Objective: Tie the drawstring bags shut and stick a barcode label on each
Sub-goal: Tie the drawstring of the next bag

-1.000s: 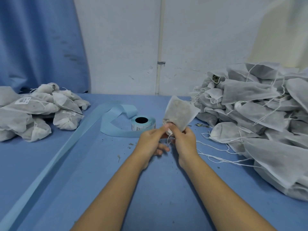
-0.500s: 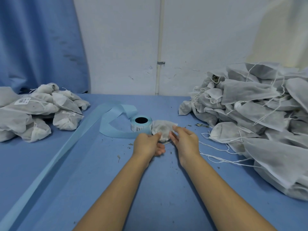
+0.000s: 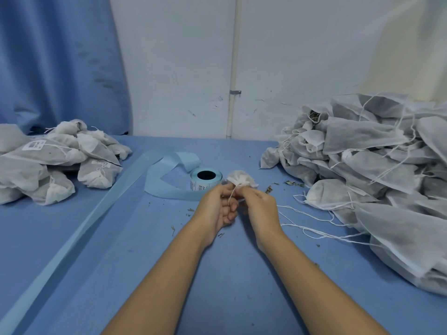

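white drawstring bag (image 3: 240, 180), mouth gathered, beside label roll (image 3: 205, 179)

Small white gathered fabric bag (image 3: 242, 181) over middle of blue cloth-covered table (image 3: 121, 262), pale-blue label roll (image 3: 205, 180) just left, labelled white bag pile (image 3: 48, 165) far left, loose-stringed white bag pile (image 3: 375, 177) right.

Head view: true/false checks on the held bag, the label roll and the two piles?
1. The left hand and right hand both hold one bag at its gathered neck. True.
2. The label roll stands right of that bag. False: it stands just left of it.
3. Some bags in the left pile show white labels. True.
4. The right pile is the smaller one. False: it is clearly the larger.
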Available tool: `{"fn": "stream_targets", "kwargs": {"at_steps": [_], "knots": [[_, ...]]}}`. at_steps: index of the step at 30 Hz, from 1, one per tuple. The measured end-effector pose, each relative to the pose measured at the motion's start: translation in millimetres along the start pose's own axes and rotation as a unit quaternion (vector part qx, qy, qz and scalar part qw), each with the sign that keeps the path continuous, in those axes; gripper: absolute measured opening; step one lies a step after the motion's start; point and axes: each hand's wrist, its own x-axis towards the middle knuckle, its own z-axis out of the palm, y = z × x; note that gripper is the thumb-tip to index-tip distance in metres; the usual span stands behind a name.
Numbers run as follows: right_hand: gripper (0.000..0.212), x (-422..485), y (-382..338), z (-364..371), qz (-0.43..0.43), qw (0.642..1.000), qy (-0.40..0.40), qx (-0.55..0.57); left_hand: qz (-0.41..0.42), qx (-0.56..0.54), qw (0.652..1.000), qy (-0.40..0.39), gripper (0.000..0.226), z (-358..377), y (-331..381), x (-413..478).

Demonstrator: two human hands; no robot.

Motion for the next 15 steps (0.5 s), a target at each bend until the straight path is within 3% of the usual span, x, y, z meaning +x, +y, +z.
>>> {"fn": "stream_targets", "kwargs": {"at_steps": [6, 15], "knots": [[0.012, 3, -2, -3, 0.008, 0.998, -0.005, 0.067, 0.021, -0.012, 0.999, -0.035, 0.028, 0, -3, -1], [0.015, 5, -6, -7, 0.068, 0.986, 0.04, 0.146, 0.036, 0.04, 0.999, -0.004, 0.048, 15, -7, -7]]}}
